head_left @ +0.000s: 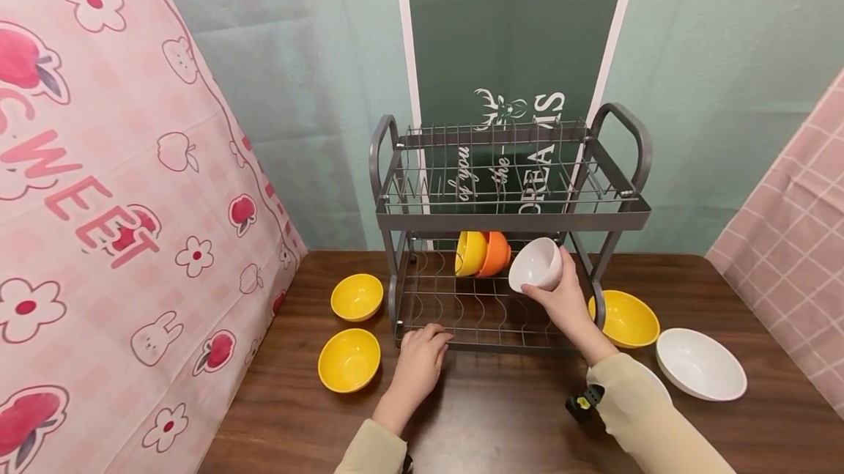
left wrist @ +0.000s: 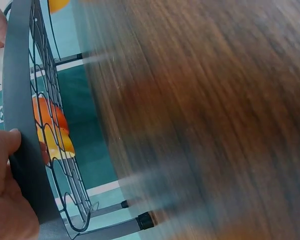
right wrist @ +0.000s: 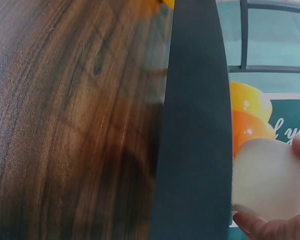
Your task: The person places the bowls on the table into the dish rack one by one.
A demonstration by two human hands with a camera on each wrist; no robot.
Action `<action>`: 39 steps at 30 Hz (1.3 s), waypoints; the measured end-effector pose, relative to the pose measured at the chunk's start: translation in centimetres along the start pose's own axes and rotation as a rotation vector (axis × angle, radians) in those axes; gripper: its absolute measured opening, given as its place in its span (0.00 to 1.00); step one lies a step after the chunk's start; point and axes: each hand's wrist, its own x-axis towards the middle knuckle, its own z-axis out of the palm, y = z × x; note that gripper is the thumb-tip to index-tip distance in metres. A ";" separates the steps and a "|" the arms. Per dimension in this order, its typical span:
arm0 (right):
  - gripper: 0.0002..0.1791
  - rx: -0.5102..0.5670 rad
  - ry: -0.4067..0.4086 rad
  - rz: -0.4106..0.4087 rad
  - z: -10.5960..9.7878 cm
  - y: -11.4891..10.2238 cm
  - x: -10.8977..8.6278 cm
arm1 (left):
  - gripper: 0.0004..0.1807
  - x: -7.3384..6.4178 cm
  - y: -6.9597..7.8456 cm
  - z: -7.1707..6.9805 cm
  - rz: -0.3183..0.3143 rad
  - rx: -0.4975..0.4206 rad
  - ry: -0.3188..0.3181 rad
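Note:
My right hand grips a small white bowl between thumb and fingers. The bowl is tilted on its side, its mouth facing left, over the lower shelf of a grey two-tier dish rack. To its left a yellow bowl and an orange bowl stand on edge in that shelf's wires, close together. In the right wrist view the white bowl partly covers the orange one. My left hand rests on the lower shelf's front rail; its thumb touches the rail in the left wrist view.
Two yellow bowls sit left of the rack on the wooden table. On the right are another yellow bowl, a large white bowl and a white dish mostly hidden by my right sleeve. Printed cloths hang around the table.

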 end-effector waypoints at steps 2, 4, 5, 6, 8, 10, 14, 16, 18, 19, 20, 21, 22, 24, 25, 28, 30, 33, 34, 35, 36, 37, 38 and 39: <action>0.57 -0.019 0.006 0.000 0.2 0.1 0.3 | 0.08 0.1 0.0 0.0 0.009 0.001 0.015; 0.57 -0.033 0.012 -0.005 0.4 0.3 0.6 | 0.08 0.1 -0.1 0.0 0.016 0.002 0.022; 0.57 -0.041 0.012 -0.008 0.5 0.4 0.8 | 0.08 0.1 -0.1 0.1 0.020 0.004 0.024; 0.57 -0.051 0.008 -0.010 0.6 0.6 0.9 | 0.08 0.1 -0.1 0.1 0.023 0.004 0.027; 0.57 -0.063 -0.003 -0.012 0.8 0.8 1.1 | 0.07 0.1 -0.2 0.2 0.025 0.006 0.032; 0.57 -0.080 -0.015 -0.010 1.0 1.0 1.3 | 0.06 0.0 -0.2 0.3 0.026 0.013 0.039; 0.58 -0.095 -0.026 0.000 1.3 1.3 1.7 | 0.04 -0.1 -0.2 0.4 0.021 0.026 0.043; 0.58 -0.094 -0.025 0.001 1.5 1.3 1.8 | 0.03 -0.1 -0.2 0.4 0.014 0.028 0.035; 0.58 -0.093 -0.025 0.001 1.6 1.4 1.9 | 0.03 -0.1 -0.2 0.4 0.009 0.028 0.029; 0.58 -0.093 -0.027 0.002 1.6 1.4 2.0 | 0.03 -0.1 -0.2 0.4 0.007 0.028 0.023; 0.58 -0.094 -0.030 0.004 1.7 1.4 2.1 | 0.03 -0.1 -0.2 0.3 0.004 0.028 0.018; 0.58 -0.093 -0.031 0.007 1.7 1.4 2.1 | 0.03 -0.1 -0.2 0.3 0.002 0.025 0.016; 0.58 -0.093 -0.033 0.011 1.7 1.4 2.2 | 0.03 0.0 -0.2 0.2 0.001 0.023 0.014; 0.58 -0.093 -0.034 0.010 1.8 1.3 2.3 | 0.03 0.0 -0.2 0.2 -0.001 0.019 0.015; 0.58 -0.095 -0.034 0.012 1.9 1.3 2.3 | 0.03 0.1 -0.1 0.2 -0.002 0.017 0.015; 0.58 -0.106 -0.037 0.006 2.0 1.2 2.5 | 0.03 0.0 -0.1 0.2 -0.004 0.014 0.023; 0.57 -0.120 -0.043 -0.007 2.1 1.2 2.7 | 0.03 0.0 -0.1 0.2 -0.003 0.011 0.030; 0.57 -0.139 -0.056 -0.011 2.1 0.9 3.0 | 0.03 0.0 -0.1 0.2 -0.003 0.012 0.035; 0.57 -0.146 -0.063 -0.011 2.1 0.8 3.2 | 0.03 0.0 -0.1 0.3 -0.004 0.011 0.036; 0.57 -0.153 -0.067 -0.008 2.0 0.6 3.3 | 0.03 0.1 -0.1 0.3 -0.004 0.012 0.036; 0.56 -0.163 -0.071 -0.002 2.0 0.5 3.5 | 0.03 0.1 -0.1 0.3 -0.005 0.013 0.037; 0.56 -0.173 -0.079 0.003 2.0 0.4 3.6 | 0.03 0.1 -0.1 0.3 -0.006 0.016 0.037; 0.56 -0.183 -0.086 0.009 2.0 0.3 3.7 | 0.03 0.1 -0.1 0.3 -0.006 0.018 0.036; 0.56 -0.196 -0.092 0.013 2.0 0.2 3.9 | 0.03 0.1 -0.1 0.3 -0.007 0.019 0.035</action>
